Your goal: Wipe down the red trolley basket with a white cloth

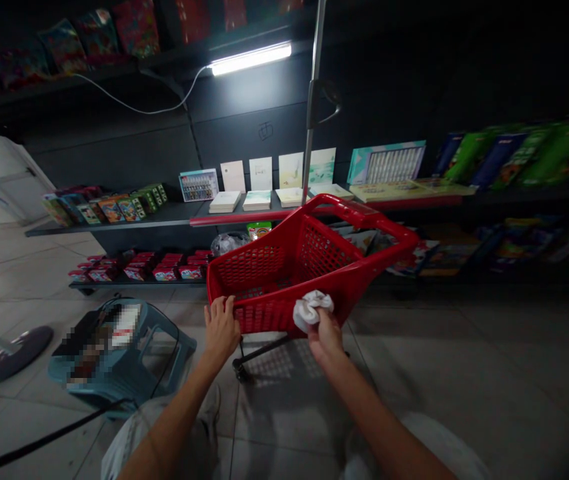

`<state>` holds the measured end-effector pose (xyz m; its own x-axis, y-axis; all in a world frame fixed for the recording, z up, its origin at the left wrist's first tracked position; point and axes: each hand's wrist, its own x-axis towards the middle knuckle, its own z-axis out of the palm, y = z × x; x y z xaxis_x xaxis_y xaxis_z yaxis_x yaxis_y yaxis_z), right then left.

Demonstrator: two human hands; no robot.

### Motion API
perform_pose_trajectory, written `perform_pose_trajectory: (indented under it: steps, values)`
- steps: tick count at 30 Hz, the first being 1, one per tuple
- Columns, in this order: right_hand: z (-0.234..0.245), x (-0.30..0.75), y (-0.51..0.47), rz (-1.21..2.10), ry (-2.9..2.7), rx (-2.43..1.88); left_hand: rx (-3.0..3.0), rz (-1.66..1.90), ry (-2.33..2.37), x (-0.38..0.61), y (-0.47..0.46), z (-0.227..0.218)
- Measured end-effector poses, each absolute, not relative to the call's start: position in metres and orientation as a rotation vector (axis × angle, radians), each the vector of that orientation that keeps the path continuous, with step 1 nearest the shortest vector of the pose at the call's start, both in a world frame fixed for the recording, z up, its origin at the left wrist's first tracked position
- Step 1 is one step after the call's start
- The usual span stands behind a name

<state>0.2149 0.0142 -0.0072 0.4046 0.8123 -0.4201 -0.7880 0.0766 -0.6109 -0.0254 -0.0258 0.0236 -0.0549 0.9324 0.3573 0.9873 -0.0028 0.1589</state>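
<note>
A red plastic shopping cart (264,267) stands on the tiled floor right in front of me, its mesh basket tilted. My left hand (221,327) grips the near rim of the basket at its left corner, fingers curled over the edge. My right hand (323,333) is closed on a crumpled white cloth (310,309), which is pressed against the near rim of the cart on the right side. My knees show at the bottom of the view.
A blue plastic stool (124,353) with items on top stands at my left. A fan base (14,353) lies further left. Dark shelves (164,217) with books, boxes and paint sets run behind the cart. A metal pole (313,100) rises behind it.
</note>
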Motion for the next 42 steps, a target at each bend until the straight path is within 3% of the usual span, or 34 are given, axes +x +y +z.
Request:
perform_pose_trajectory:
  steps: [5,17,29,37,42]
  values:
    - [-0.003,0.229,0.019,1.193,-0.021,-0.900,-1.985,-0.584,-2.073,-0.014,-0.026,0.018]
    - [-0.045,0.081,-0.019,1.649,-0.165,-0.914,-1.934,-0.702,-2.060,0.026,-0.022,0.025]
    - [-0.013,0.166,0.017,1.372,-0.075,-0.939,-2.060,-0.641,-1.907,0.002,-0.027,0.018]
    - [0.008,0.248,0.047,0.869,-0.078,-0.858,-2.124,-0.645,-1.831,-0.010,-0.029,0.013]
    - [-0.011,0.210,0.037,0.989,-0.157,-0.952,-2.096,-0.668,-1.888,-0.004,-0.029,0.014]
